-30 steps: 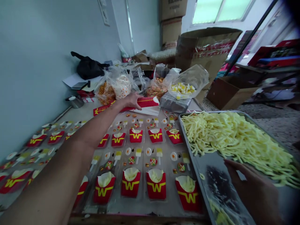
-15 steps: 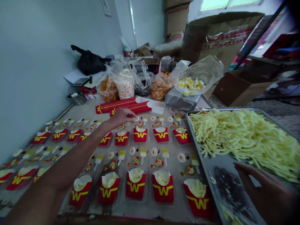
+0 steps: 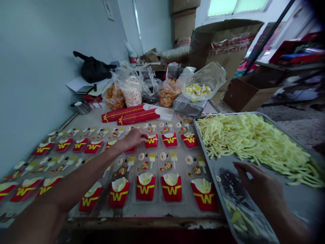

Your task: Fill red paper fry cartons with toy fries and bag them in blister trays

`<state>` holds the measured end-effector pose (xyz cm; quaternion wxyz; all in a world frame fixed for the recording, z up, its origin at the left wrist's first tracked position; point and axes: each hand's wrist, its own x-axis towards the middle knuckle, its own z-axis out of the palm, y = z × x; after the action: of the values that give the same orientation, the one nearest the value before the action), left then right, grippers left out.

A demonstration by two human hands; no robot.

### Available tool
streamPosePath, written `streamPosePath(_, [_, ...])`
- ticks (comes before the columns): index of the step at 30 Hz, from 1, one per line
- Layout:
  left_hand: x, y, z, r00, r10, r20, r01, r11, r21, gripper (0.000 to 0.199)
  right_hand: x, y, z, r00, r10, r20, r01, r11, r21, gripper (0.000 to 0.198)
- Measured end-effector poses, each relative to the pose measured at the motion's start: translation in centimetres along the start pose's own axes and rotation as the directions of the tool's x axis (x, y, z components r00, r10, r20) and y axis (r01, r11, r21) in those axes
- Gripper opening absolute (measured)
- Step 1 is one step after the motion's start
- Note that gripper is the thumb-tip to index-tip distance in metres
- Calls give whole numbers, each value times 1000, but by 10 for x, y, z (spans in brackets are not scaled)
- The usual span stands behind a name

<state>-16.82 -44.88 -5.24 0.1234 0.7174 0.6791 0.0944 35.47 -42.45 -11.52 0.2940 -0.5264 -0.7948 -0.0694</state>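
Observation:
My left hand (image 3: 135, 137) reaches over the far row of cards, fingertips pinched at the upper left edge of a small red fries box (image 3: 152, 141); whatever is in the pinch is too small to make out. My right hand (image 3: 259, 184) is over the metal tray (image 3: 215, 162), fingers curled and thumb near the index finger; what they hold, if anything, is hidden. A heap of pale yellow toy fries (image 3: 251, 135) fills the tray's far part. In the near row, a red fries box (image 3: 171, 189) with a yellow W holds several fries, below a toy egg, pizza and popsicle.
Flat red fries boxes (image 3: 138, 117) lie behind the rows. Clear bags of small toy food, one with yellow-white pieces (image 3: 199, 89) and one with orange pieces (image 3: 169, 96), stand at the back. A metal cup (image 3: 82, 107) is at left, an open carton (image 3: 251, 91) at right.
My left hand has come down and nearer, from above the far cards to the fries box. My right hand has shifted left over the tray. The camera view has also moved.

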Motion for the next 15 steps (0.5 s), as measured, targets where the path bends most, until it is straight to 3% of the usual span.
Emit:
streamPosePath(10, [-19, 54, 11, 969, -197, -148, 229, 943, 240, 27, -3, 4, 3, 998, -16, 68, 15, 1000, 15, 29])
streamPosePath(15, [-20, 79, 38, 977, -179, -116, 203, 946, 254, 21, -5, 11, 3, 1000, 10, 13, -10, 1000, 10, 29])
